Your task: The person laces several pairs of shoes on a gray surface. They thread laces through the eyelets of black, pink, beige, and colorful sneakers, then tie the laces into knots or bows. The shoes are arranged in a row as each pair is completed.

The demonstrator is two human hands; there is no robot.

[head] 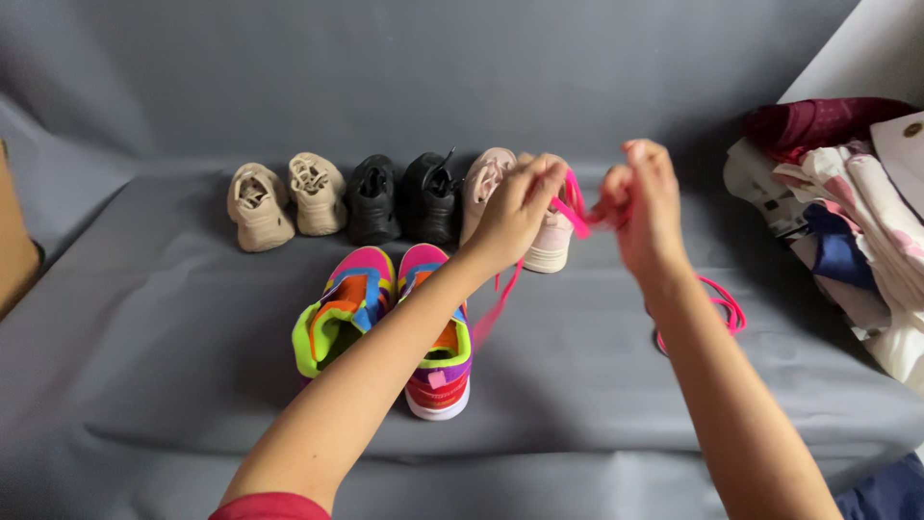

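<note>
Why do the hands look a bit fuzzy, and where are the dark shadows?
Head view: the left hand and right hand are slightly motion-blurred around the pink lace; light is soft, with no glare; shadows pool behind the row of shoes and beside the clothes pile.

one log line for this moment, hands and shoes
left hand: pinching pink lace | right hand: pinching same lace, raised | multicoloured sneakers: below hands on grey cloth | three shoe pairs: row behind
</note>
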